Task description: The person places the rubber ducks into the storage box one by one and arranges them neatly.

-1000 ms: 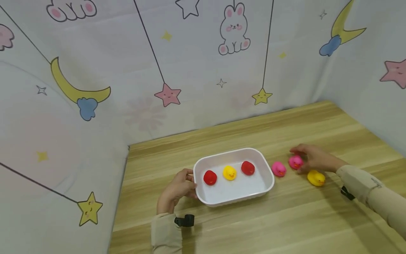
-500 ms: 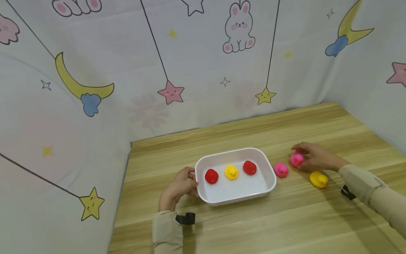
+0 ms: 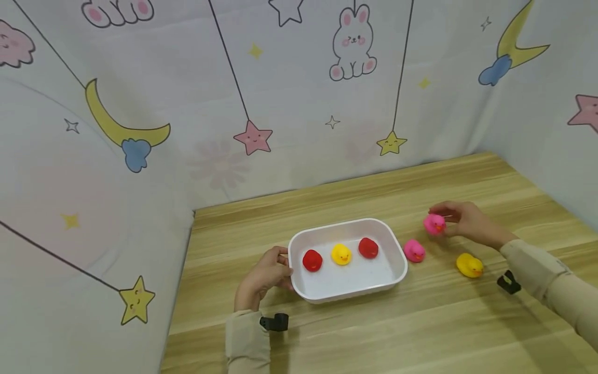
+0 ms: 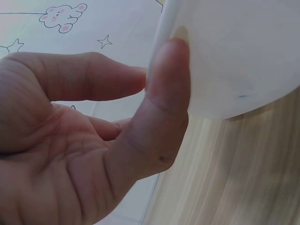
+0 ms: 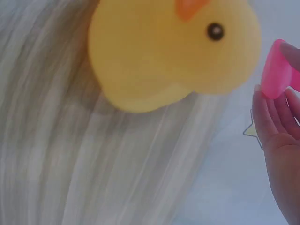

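My left hand [image 3: 265,274] pinches the left rim of a white plastic tray [image 3: 348,286] between thumb and finger; the left wrist view shows the pinch close up on the tray wall [image 4: 234,51]. Inside the tray sit a red toy [image 3: 312,261], a yellow rubber duck [image 3: 341,254] and another red toy [image 3: 368,248] in a row. To the tray's right, my right hand [image 3: 472,223] holds a pink rubber duck [image 3: 435,224] between thumb and fingers, apparently just off the table. In the right wrist view that pink duck [image 5: 276,72] appears at the right edge.
A second pink duck [image 3: 414,251] stands close to the tray's right end. Another yellow duck [image 3: 470,265] lies below my right hand, large in the right wrist view. The wooden table [image 3: 355,337] is bordered by printed white cloth walls [image 3: 289,104] at the back and sides.
My right hand has gripped the pink duck and raised it slightly, away from the yellow duck. The left hand stays on the tray rim. The head view has shifted a little.
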`<state>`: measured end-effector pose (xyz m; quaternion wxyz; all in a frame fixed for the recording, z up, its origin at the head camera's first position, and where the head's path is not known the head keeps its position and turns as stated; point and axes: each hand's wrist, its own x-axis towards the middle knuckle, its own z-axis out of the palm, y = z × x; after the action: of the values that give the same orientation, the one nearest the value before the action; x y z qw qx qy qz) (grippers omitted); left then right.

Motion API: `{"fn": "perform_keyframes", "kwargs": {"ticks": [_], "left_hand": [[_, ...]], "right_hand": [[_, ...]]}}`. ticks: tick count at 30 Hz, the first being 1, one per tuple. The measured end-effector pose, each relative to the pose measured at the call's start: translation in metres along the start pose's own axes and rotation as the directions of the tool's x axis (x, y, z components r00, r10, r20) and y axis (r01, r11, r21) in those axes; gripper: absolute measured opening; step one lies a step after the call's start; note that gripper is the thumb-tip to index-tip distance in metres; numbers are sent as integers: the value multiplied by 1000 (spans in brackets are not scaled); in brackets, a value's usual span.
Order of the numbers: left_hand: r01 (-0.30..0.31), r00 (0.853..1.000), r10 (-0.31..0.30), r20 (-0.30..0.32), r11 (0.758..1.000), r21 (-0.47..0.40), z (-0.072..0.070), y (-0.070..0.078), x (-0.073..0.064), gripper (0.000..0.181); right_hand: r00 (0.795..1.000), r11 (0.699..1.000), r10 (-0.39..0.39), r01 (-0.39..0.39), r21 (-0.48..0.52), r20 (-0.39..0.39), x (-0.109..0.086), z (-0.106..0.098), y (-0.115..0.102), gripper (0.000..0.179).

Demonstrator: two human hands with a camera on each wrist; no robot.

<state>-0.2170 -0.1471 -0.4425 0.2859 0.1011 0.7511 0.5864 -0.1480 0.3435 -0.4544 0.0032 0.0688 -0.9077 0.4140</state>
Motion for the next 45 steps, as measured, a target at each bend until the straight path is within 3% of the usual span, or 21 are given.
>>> {"fn": "perform_keyframes", "kwargs": {"ticks": [8, 18, 24, 31, 36, 45], "left_hand": [[14, 1000, -14, -7, 1000, -8, -2, 0, 0, 49], [12, 1000, -12, -2, 1000, -5, 0, 3, 2, 49], [11, 1000, -11, -10, 1000, -10, 2, 4, 5, 48], [5, 1000, -6, -10, 1000, -23, 2, 3, 7, 49], [12, 1000, -12, -13, 1000, -19, 1, 3, 6, 48], [2, 1000, -2, -5, 1000, -4, 1, 3, 6, 50]], "right_hand": [[996, 987, 84, -80, 136, -25, 8, -4, -12, 58], [997, 936, 66, -53, 348, -26, 19, 6, -30, 55], [999, 938, 40, -42, 343, 12, 26, 12, -49, 54], [997, 920, 27, -51, 389, 65, 40, 21, -69, 54], [995, 928, -6, -33, 372, 103, 51, 29, -87, 55], [976, 926, -74, -8, 376, 204, 69, 54, -114, 52]]}}
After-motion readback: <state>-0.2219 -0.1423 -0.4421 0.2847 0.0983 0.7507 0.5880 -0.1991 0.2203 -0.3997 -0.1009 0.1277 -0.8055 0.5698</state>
